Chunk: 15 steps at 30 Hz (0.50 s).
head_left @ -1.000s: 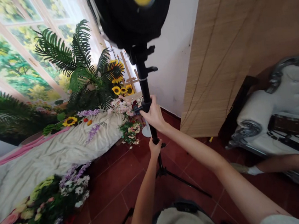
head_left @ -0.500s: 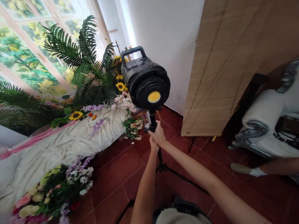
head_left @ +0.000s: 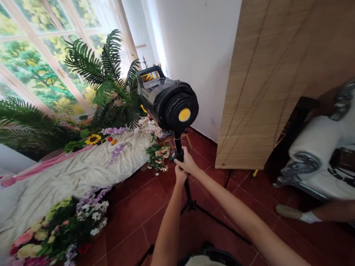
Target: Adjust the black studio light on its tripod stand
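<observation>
A black studio light (head_left: 170,100) with a top handle and a round yellow face sits on a black light stand (head_left: 188,191) in front of me. Both of my hands wrap round the stand's pole, just below the lamp. My right hand (head_left: 187,161) is the upper one, near the collar knob (head_left: 176,156). Slightly lower, my left hand (head_left: 180,174) grips the same pole, with its fingers partly hidden by the pole and the other hand. The stand's legs spread over the red tile floor (head_left: 153,203).
A draped couch (head_left: 125,155) with bouquets (head_left: 49,239) lies on the left, palm fronds (head_left: 107,68) behind it. A bamboo blind (head_left: 242,113) hangs on the right. Beyond it stands a silver-trimmed sofa (head_left: 317,135); another person's leg (head_left: 338,212) reaches out before it.
The studio light has turned, so more of its side shows, and sits slightly further left in view. My hands stay round the pole. The camera view has shifted a little.
</observation>
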### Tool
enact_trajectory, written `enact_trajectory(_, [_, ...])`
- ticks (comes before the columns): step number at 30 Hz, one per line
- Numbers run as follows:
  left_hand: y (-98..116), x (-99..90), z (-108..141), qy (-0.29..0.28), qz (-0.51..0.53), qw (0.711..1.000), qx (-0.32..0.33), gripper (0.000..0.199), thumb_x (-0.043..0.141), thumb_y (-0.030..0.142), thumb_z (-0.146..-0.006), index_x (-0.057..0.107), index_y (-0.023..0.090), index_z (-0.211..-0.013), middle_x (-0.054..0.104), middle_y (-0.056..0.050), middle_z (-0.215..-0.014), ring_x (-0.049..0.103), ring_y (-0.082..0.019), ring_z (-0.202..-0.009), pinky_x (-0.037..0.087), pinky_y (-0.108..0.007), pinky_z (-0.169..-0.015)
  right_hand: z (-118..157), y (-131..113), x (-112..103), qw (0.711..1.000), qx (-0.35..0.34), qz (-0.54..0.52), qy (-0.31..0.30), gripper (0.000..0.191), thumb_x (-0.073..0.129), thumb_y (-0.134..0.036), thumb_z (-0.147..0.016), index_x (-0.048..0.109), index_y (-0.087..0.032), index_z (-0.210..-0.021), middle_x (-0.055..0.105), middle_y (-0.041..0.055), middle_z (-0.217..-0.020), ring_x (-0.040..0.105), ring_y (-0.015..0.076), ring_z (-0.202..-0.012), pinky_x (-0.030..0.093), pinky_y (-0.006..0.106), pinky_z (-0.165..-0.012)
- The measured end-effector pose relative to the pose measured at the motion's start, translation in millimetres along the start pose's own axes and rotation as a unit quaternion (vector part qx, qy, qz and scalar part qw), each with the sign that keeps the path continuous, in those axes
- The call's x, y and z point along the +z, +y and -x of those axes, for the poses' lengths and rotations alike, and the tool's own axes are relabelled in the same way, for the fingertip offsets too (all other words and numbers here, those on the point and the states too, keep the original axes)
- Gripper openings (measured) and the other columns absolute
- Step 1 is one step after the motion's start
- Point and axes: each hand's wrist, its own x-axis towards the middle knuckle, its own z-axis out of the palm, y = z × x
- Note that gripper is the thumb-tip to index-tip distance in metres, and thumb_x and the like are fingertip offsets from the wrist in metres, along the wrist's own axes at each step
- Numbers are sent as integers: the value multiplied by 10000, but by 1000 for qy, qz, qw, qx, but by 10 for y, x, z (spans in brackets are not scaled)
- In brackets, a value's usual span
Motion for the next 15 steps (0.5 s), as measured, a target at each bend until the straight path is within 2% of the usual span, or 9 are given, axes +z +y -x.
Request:
enact_trajectory(3, [-34, -10, -2, -14, -4, 1000, 24, 297, 682, 369, -581, 575, 140, -737, 613, -58, -720, 576, -164, -690, 491, -301, -674, 294, 77, -181, 999, -42, 12, -5, 623, 643, -297, -688, 355, -205, -1232, 478, 107, -1163, 473, 214, -1076, 401, 369, -920])
enact_trajectory(7, [-36, -12, -3, -11, -37, 999, 3, 293, 689, 367, -595, 553, 131, -703, 573, -27, -654, 541, -126, -578, 465, -269, -594, 713, 290, -424, 991, -59, 117, -14, 397, 596, -307, -749, 486, -195, -1114, 502, 108, -1120, 472, 227, -1074, 380, 408, -946])
enact_trajectory(11, [-37, 1, -16, 0, -70, 997, 24, 299, 695, 386, -599, 558, 137, -693, 580, -36, -680, 543, -129, -616, 453, -258, -625, 829, 457, -456, 994, 31, 106, -26, 287, 530, -341, -807, 503, -205, -1058, 590, 34, -839, 578, 183, -784, 469, 345, -759])
enact_trajectory(13, [-45, 11, -18, 8, -75, 997, 20, 317, 674, 427, -621, 564, 141, -706, 582, -36, -682, 542, -130, -621, 446, -252, -623, 799, 518, -386, 996, 82, 34, 1, 258, 534, -355, -805, 506, -213, -1019, 589, -2, -743, 581, 156, -673, 477, 294, -670])
enact_trajectory(15, [-45, 26, -14, 17, -70, 997, -2, 349, 653, 471, -634, 566, 142, -715, 572, -26, -651, 526, -126, -585, 433, -246, -585, 751, 574, -301, 983, 150, -92, 50, 225, 550, -338, -795, 499, -216, -977, 598, -14, -708, 581, 135, -604, 474, 254, -594])
